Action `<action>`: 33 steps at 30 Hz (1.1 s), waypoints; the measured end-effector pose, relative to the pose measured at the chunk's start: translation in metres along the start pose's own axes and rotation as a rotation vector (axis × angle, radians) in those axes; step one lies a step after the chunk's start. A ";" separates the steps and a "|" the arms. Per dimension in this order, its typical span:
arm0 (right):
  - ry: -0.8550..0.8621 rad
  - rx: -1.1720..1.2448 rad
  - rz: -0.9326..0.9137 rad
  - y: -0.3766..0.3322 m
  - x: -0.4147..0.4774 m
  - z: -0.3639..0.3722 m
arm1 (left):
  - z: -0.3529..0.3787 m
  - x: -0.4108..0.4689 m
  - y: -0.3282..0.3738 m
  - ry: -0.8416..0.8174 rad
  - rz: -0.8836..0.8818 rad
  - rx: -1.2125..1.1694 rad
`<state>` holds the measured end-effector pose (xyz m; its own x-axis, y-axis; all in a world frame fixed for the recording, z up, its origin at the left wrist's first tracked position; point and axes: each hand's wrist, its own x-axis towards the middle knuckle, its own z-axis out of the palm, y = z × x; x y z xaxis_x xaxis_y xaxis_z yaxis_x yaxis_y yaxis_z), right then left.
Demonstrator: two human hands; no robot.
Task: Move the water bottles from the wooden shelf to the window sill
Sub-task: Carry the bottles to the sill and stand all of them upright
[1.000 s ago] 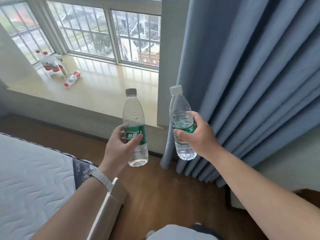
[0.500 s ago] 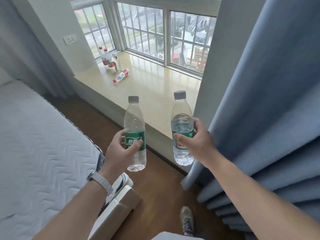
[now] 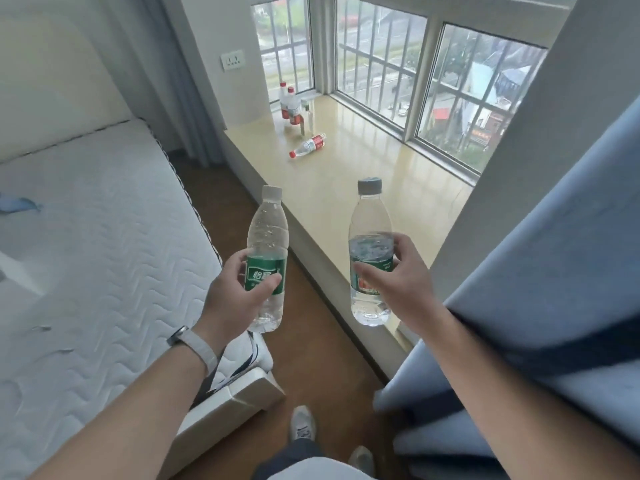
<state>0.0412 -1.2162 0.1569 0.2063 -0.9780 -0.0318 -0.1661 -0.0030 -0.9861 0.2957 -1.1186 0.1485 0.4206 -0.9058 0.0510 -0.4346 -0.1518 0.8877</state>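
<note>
My left hand (image 3: 235, 296) grips a clear green-labelled water bottle (image 3: 267, 237) upright over the floor, just left of the window sill's front edge. My right hand (image 3: 398, 282) holds a second green-labelled bottle (image 3: 370, 220) with a grey cap, upright above the near end of the beige window sill (image 3: 346, 174). At the sill's far corner stand several red-labelled bottles (image 3: 290, 105). One red-labelled bottle (image 3: 308, 145) lies on its side a little nearer. The wooden shelf is out of view.
A white mattress (image 3: 86, 254) fills the left. Brown floor (image 3: 311, 348) runs between bed and sill. A blue curtain (image 3: 554, 289) hangs at right over my right forearm. A grey wall pillar (image 3: 502, 161) stands beside it. My shoes (image 3: 303, 422) show below.
My view has turned left and moved closer to the sill. Both bottles have stayed gripped and upright. The right one has come over the sill's near end.
</note>
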 end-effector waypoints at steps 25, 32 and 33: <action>-0.055 -0.105 0.000 -0.042 0.309 0.151 | -0.059 0.326 -0.075 0.099 -0.056 -0.143; -0.053 -0.092 -0.008 -0.052 0.368 0.186 | -0.086 0.385 -0.083 0.087 -0.044 -0.163; -0.062 -0.096 -0.008 -0.052 0.376 0.192 | -0.091 0.392 -0.085 0.097 -0.041 -0.156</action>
<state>0.3127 -1.5437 0.1652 0.2670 -0.9630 -0.0367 -0.2550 -0.0339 -0.9663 0.5694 -1.4246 0.1347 0.5137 -0.8565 0.0501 -0.2895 -0.1181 0.9499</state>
